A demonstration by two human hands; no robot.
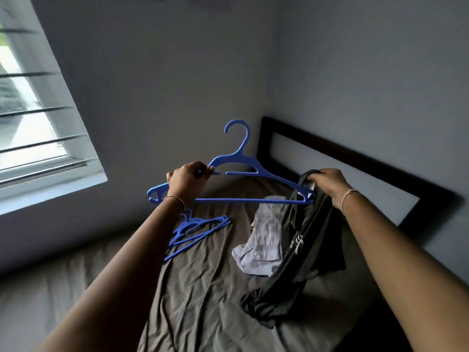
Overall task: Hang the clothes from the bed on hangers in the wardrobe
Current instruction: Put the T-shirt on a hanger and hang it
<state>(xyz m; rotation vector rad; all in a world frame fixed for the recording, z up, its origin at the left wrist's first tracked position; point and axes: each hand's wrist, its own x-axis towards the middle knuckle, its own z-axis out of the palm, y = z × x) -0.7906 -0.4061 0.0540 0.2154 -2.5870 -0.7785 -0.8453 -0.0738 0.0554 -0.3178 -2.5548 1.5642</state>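
Our left hand [186, 182] pinches the left shoulder of the blue hanger [241, 200] between thumb and curled fingers, holding it up over the bed [203, 288]. Our right hand [330, 185] grips the collar of the dark garment [304, 245], bunched against the hanger's right tip, and the rest of the cloth trails down to the sheet. Below and between our hands a pale garment [264, 242] lies crumpled on the bed, with a stack of blue hangers [186, 224] lying just under our left wrist.
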